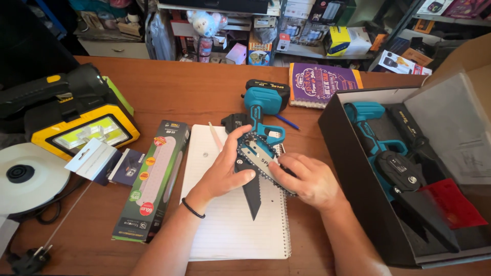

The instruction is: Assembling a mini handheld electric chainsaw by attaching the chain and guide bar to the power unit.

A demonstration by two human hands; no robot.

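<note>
At the far left sits a yellow-and-black work light (82,128), a white hang-tag card (92,158) just beside it; next lies a long green-and-black box (153,179) with red round stickers. On the lined notebook (230,225) rests a teal mini chainsaw (261,148) — the left hand (225,168) curls around its bar, the right hand (307,181) grips the chain's lower edge. At right, an open black box (358,204) holds a second teal saw (381,148) and a red sheet (452,202).

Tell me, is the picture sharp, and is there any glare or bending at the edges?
Head view: hands and saw sharp under even daylight; soft shadow beneath the left hand on the notepad; mild glare on the box flap; the table edge bows from the wide lens.
</note>
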